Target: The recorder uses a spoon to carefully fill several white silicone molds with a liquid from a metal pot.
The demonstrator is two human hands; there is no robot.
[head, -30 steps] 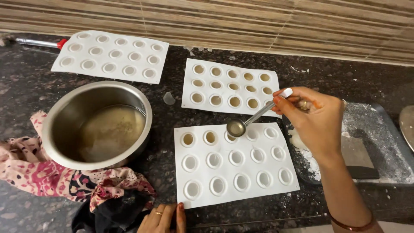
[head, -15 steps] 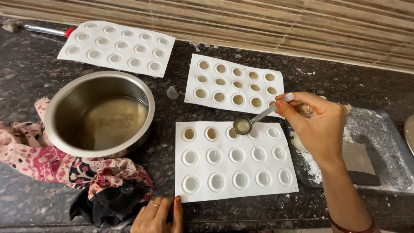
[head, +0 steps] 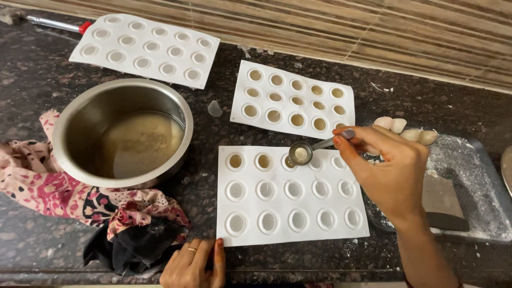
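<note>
The right hand [head: 392, 173] pinches the handle of a small metal spoon [head: 300, 154], fingers closed on it, the bowl holding pale liquid just above the third hollow in the top row of the near white mould [head: 290, 234]. The left hand [head: 194, 264] lies flat, fingers together, touching that mould's near left corner. Left of the mould stands a steel pot [head: 122, 133] of liquid on a patterned cloth [head: 80, 200]. Behind the mould lies a second, filled mould [head: 293, 101].
</note>
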